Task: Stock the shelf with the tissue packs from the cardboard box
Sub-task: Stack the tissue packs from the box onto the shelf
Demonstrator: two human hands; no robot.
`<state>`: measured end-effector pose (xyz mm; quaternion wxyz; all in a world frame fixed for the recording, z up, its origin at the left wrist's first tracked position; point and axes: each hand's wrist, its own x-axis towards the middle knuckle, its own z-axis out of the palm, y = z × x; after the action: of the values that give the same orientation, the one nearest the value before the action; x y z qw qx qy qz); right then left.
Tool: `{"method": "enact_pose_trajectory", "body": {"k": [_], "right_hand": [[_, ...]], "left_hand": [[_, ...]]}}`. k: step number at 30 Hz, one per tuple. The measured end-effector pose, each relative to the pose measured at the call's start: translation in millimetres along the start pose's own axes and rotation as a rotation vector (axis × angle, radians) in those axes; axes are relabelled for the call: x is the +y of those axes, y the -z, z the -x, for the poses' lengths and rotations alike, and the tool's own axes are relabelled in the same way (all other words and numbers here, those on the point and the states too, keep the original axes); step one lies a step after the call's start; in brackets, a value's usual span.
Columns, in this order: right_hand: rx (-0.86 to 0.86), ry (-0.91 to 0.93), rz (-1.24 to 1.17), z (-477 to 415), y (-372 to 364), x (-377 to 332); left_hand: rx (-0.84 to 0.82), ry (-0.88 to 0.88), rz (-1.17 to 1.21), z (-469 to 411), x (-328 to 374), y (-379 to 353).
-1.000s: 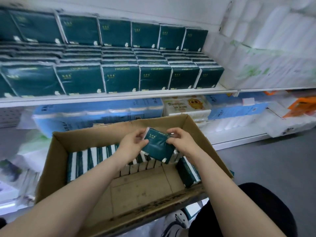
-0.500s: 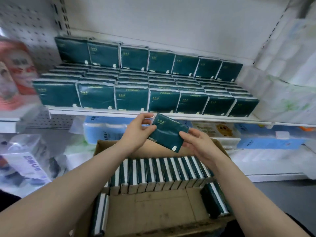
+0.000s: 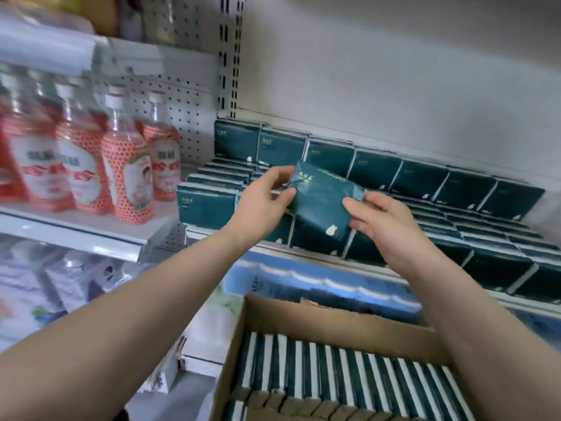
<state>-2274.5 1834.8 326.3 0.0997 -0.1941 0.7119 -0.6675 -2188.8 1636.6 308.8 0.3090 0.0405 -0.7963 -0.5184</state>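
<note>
Pack between box and shelf
A tissue pack (image 3: 321, 205) is held between left hand (image 3: 261, 205) and right hand (image 3: 385, 223), before the shelved packs (image 3: 425, 183) on the shelf (image 3: 522, 306) and above the cardboard box (image 3: 318, 317), which holds boxed packs (image 3: 334, 369) on edge; bottles (image 3: 127, 171) stand to the left.

Cardboard box (image 3: 303, 317) cut off by bottom edge, red bottles (image 3: 127, 177) motion-blurred at left
</note>
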Motion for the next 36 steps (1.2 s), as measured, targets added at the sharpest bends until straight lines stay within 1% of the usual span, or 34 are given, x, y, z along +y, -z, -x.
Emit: {"method": "enact_pose_trajectory", "body": {"k": [4, 7, 11, 18, 20, 27, 36], "right_hand": [[-0.031, 0.063, 0.066, -31, -42, -22], [-0.03, 0.114, 0.138, -58, -74, -31], [-0.007, 0.15, 0.187, -96, -111, -36], [0.007, 0.163, 0.235, -162, -164, -29], [0.007, 0.175, 0.248, -172, -171, -29], [-0.073, 0.193, 0.322, -190, -182, -16], [-0.116, 0.157, 0.412, -187, -176, 3]], "left_hand": [[0.128, -0.004, -0.156, -25, -11, 32], [0.172, 0.048, -0.164, -43, -21, 53], [0.167, 0.12, -0.109, -67, -35, 75], [0.174, 0.215, -0.167, -111, -61, 103], [0.19, 0.227, -0.153, -116, -68, 106], [0.231, 0.26, -0.147, -125, -90, 111], [0.185, 0.27, -0.235, -125, -96, 107]]}}
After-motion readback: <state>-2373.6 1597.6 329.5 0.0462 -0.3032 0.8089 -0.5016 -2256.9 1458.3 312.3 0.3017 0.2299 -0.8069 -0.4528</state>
